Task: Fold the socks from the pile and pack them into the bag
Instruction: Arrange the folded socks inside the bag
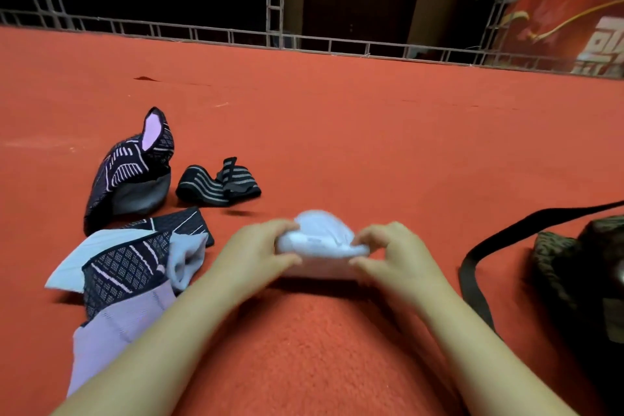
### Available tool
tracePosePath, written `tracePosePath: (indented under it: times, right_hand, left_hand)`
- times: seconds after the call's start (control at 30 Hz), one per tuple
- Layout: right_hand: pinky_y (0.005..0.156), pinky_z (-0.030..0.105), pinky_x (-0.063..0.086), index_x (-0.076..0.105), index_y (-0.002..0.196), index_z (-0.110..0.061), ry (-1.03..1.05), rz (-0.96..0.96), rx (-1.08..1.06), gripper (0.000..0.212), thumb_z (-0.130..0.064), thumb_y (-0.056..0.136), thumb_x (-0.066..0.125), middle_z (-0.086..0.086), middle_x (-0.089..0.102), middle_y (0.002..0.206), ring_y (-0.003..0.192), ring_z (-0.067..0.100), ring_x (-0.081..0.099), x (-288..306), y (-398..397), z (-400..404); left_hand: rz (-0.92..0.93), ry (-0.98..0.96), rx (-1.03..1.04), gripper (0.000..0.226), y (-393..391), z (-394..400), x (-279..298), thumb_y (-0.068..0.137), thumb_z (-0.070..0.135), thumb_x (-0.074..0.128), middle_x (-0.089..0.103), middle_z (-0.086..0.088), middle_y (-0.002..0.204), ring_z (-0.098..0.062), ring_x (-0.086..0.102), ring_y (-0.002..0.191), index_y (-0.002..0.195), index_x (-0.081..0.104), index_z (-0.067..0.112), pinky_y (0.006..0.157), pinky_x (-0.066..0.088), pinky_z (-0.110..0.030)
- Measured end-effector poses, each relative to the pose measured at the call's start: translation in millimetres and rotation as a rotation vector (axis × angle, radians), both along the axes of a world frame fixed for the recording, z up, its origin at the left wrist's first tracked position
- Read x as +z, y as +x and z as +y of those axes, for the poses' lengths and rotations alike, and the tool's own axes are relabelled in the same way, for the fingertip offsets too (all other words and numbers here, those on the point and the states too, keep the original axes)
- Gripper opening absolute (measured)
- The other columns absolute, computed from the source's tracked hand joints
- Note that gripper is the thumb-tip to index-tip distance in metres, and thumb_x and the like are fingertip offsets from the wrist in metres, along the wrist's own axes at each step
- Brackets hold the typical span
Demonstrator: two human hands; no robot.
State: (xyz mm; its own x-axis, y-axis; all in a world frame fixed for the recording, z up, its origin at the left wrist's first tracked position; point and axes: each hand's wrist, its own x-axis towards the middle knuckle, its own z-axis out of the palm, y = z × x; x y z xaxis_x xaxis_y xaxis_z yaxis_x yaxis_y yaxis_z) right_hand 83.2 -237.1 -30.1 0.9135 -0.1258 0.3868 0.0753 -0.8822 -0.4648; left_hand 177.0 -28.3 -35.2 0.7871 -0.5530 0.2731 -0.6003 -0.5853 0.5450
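A pale bluish-white sock (320,240), bunched into a rounded, partly folded bundle and blurred in the frame, sits on the red carpet (371,132) in the middle of the view, gripped at both ends. The left hand (256,255) curls its fingers and thumb round the bundle's left end, and the right hand (393,252) pinches its right end with bent fingers. The carpet is a fuzzy, orange-red pile that fills most of the view; along its far edge runs a low metal truss rail (236,35), with dark space behind it and a red printed banner (567,30) at the far right. To the left lies the pile of socks (128,267): dark ones with lilac and white patterns, a lilac one nearest the person, and a pale blue one tucked among them. Beyond it a patterned dark sock (131,169) stands up with its lilac inside showing, and just beside that lies a black sock with grey stripes (219,184). At the right edge sits the dark patterned bag (580,267), its black strap (472,267) looping over the carpet near the right forearm.
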Motion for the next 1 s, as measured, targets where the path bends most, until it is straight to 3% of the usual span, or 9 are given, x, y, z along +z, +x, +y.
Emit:
tracePosePath:
  times: [0.1, 0.2, 0.33, 0.43, 0.5, 0.57, 0.67, 0.83, 1.0]
  right_hand:
    - [0.073, 0.028, 0.037, 0.058, 0.075, -0.031, -0.082, 0.041, 0.035, 0.018, -0.044, 0.062, 0.057, -0.018, 0.051, 0.079, 0.081, 0.010, 0.044, -28, -22, 6]
    - [0.085, 0.024, 0.032, 0.051, 0.084, -0.035, -0.073, 0.086, 0.133, 0.028, -0.049, 0.062, 0.060, -0.026, 0.050, 0.097, 0.099, 0.005, 0.042, -36, -29, 7]
    - [0.081, 0.024, 0.040, 0.047, 0.083, -0.031, 0.005, 0.178, 0.256, 0.018, -0.039, 0.079, 0.063, -0.012, 0.060, 0.091, 0.092, 0.006, 0.051, -36, -35, 9]
    - [0.064, 0.016, 0.035, 0.043, 0.081, -0.025, 0.083, 0.182, 0.222, 0.019, -0.026, 0.090, 0.060, -0.014, 0.052, 0.073, 0.071, -0.001, 0.047, -33, -36, 8]
    - [0.059, 0.016, 0.034, 0.041, 0.079, -0.026, 0.152, 0.159, 0.187, 0.021, -0.026, 0.091, 0.058, -0.015, 0.048, 0.065, 0.063, -0.001, 0.045, -31, -38, 7]
    - [0.055, 0.018, 0.033, 0.040, 0.076, -0.027, 0.269, 0.144, 0.163, 0.020, -0.032, 0.088, 0.055, -0.016, 0.047, 0.062, 0.058, 0.000, 0.041, -31, -39, 8]
    - [0.052, 0.019, 0.030, 0.040, 0.074, -0.025, 0.434, 0.110, 0.115, 0.018, -0.032, 0.084, 0.054, -0.018, 0.043, 0.058, 0.055, 0.000, 0.036, -33, -39, 13]
    - [0.056, 0.026, 0.035, 0.048, 0.086, -0.025, 0.487, 0.122, -0.013, 0.015, -0.025, 0.086, 0.063, -0.012, 0.053, 0.062, 0.056, 0.005, 0.044, -40, -32, 17]
    - [0.077, 0.034, 0.041, 0.053, 0.093, -0.028, 0.134, 0.298, -0.182, 0.019, -0.045, 0.086, 0.057, -0.011, 0.057, 0.078, 0.082, 0.014, 0.056, -44, -29, 17]
  left_hand:
    - [-0.033, 0.110, -0.124, 0.050, -19, 14, -26, 0.061, 0.063, 0.049, 0.062, 0.019, 0.084, -0.007, 0.054, 0.087, 0.098, 0.066, 0.034, 0.083, 0.043, -0.030]
    - [-0.170, 0.123, -0.206, 0.033, -15, 18, -36, 0.066, 0.059, 0.052, 0.046, 0.024, 0.066, -0.003, 0.044, 0.074, 0.085, 0.063, 0.035, 0.072, 0.038, -0.031]
    - [-0.194, 0.060, -0.236, 0.028, -12, 24, -44, 0.070, 0.059, 0.054, 0.044, 0.021, 0.075, 0.003, 0.037, 0.080, 0.083, 0.064, 0.036, 0.075, 0.029, -0.021]
    - [-0.228, 0.016, -0.281, 0.032, -15, 25, -43, 0.078, 0.061, 0.050, 0.056, 0.018, 0.100, 0.001, 0.041, 0.105, 0.085, 0.061, 0.032, 0.095, 0.027, -0.023]
    - [-0.160, 0.015, -0.297, 0.037, -21, 23, -38, 0.081, 0.060, 0.041, 0.061, 0.017, 0.098, 0.006, 0.046, 0.105, 0.090, 0.060, 0.029, 0.104, 0.021, -0.021]
    - [-0.035, -0.004, -0.263, 0.028, -27, 21, -35, 0.079, 0.059, 0.035, 0.058, 0.018, 0.076, 0.006, 0.051, 0.084, 0.080, 0.052, 0.036, 0.088, 0.029, -0.008]
    - [0.071, -0.123, -0.181, 0.020, -33, 18, -33, 0.072, 0.060, 0.036, 0.057, 0.020, 0.074, -0.002, 0.052, 0.067, 0.075, 0.045, 0.042, 0.061, 0.036, -0.019]
    - [0.119, -0.091, -0.099, 0.036, -31, 16, -39, 0.069, 0.063, 0.038, 0.060, 0.012, 0.070, -0.005, 0.054, 0.064, 0.080, 0.050, 0.031, 0.062, 0.041, -0.027]
    - [0.072, 0.115, -0.022, 0.042, -27, 11, -50, 0.076, 0.064, 0.047, 0.055, 0.007, 0.072, -0.012, 0.051, 0.075, 0.070, 0.050, 0.022, 0.068, 0.037, -0.034]
